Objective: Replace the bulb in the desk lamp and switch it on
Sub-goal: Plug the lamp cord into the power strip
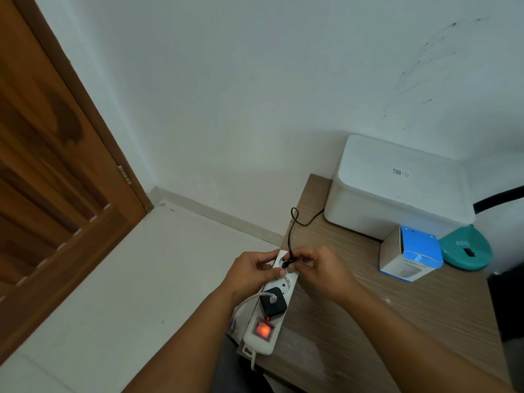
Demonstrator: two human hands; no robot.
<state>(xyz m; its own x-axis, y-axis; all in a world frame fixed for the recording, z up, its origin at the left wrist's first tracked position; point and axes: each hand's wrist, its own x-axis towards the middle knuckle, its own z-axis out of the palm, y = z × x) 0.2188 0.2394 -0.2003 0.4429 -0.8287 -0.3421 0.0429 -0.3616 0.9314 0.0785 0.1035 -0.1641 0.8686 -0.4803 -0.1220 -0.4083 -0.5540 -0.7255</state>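
Right hand [320, 275] pinches black plug [288, 262] at far end of white strip [279, 290]; plug sits right at the end socket, can't tell if pins are seated; left hand [255, 275] grips the strip's far end from the left side, thumb across its top; strip lies along the tabletop's [397, 313] left edge, near end overhanging the front-left corner a bit; its rocker switch [263, 330] at the near end glows red; black charger [273, 302] with a white cable [243, 303] is plugged in just beyond the switch; one socket between charger and plug is free; black cord [292, 225] loops up from the plug and runs off toward the white box [397, 188] in the tabletop's far corner by the wall; teal lamp base [465, 249] sits at the right edge, just in front of the white box, black neck [499, 198] rising out of frame to the right; lamp head not in view; small blue-and-white bulb carton [411, 253] stands just left of the base, touching or nearly so; wooden door [56, 180] at left.
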